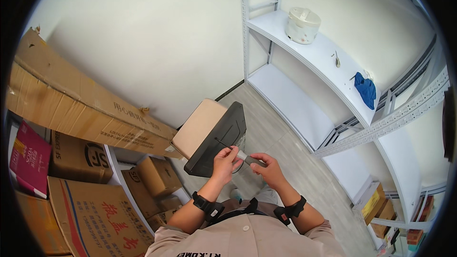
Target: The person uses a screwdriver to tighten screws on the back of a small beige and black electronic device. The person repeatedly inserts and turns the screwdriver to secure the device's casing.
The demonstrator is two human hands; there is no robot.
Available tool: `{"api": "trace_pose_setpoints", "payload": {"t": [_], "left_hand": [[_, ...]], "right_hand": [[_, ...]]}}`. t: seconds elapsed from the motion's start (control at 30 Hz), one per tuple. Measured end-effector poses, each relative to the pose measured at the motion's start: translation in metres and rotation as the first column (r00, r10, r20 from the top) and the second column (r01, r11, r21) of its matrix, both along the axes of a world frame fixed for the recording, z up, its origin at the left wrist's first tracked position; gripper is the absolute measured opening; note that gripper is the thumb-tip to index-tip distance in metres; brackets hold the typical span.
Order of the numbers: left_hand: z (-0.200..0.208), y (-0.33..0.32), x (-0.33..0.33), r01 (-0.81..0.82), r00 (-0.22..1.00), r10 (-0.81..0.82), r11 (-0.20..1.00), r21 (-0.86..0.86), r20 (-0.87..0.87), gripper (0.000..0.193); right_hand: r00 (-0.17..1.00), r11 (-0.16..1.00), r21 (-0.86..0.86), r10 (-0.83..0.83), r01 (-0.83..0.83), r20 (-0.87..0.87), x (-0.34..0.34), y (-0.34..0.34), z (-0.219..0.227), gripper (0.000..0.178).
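White metal shelving (291,108) curves along the right side, its tiers standing beside a pale wall. On the left, a long brown cardboard carton (90,100) lies above other boxes, among them a wide brown cardboard box with red printing and coloured stripes (88,209). In the middle, a black, flat, rectangular panel with rounded corners (207,151) stands tilted in front of a plain tan cardboard box (202,121); whether the two touch is unclear. A round off-white lidded tub (303,27) sits on the upper shelf, and a crumpled blue cloth (365,91) lies near that shelf's end. The left hand (225,163) is closed in a pinch at the pale end of a slim grey cylindrical device (248,159), and the right hand (269,169) grips its other end. The device is just beside the panel, in front of the torso. A thin black cord (241,167) loops below it. Smallest, a slim tool with a pale handle (337,61) lies between tub and cloth.
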State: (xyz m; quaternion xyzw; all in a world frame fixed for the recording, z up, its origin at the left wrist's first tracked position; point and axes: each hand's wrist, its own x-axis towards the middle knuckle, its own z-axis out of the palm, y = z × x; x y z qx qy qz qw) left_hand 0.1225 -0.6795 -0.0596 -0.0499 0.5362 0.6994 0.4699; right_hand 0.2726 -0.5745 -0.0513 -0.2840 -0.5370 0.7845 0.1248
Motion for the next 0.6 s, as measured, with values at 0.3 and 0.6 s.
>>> {"api": "trace_pose_setpoints", "payload": {"t": [0.3,0.6], "left_hand": [[-0.011,0.003,0.001,-0.045,0.999,0.043,0.995,0.093,0.02,0.013],[-0.006,0.004,0.003,-0.084,0.996,0.082,0.993,0.079,0.026,0.014]], "right_hand": [[0.995,0.993,-0.088,-0.084,0.08,-0.046,0.001,0.001,0.002,0.039],[0.997,0.961,-0.268,-0.077,0.067,-0.029,0.001,0.003,-0.001,0.034]]}}
